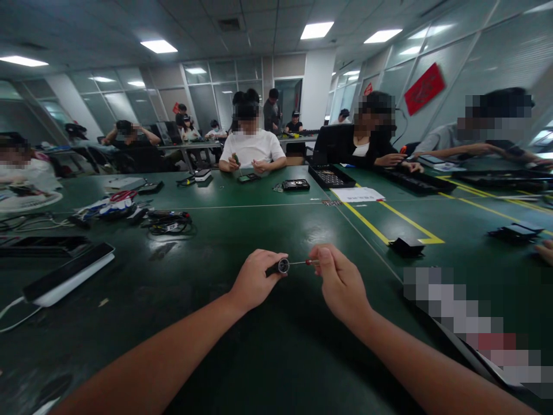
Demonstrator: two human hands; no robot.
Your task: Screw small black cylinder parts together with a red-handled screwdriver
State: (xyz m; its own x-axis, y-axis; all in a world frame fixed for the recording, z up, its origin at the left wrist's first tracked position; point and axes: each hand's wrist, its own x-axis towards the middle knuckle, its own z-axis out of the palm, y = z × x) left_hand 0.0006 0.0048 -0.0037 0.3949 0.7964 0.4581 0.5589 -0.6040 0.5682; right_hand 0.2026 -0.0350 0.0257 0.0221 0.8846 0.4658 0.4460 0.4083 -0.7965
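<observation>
Above the green table (207, 346), my left hand (254, 278) is closed round a small black cylindrical device (276, 267). The device's round metallic end faces me. My right hand (339, 279) pinches the red-tipped handle of a thin screwdriver (309, 262). The metal shaft points left, and its tip is at or very near the right side of the device's round end; whether it touches cannot be made out. Most of the device's body is hidden by my left fingers.
A black and white bar-shaped device (69, 276) with a cable lies left. Bundled cables (168, 222) sit behind it. A small black box (406, 246) stands right, near yellow tape. Several people work around the table, one in a white shirt (253, 147) opposite.
</observation>
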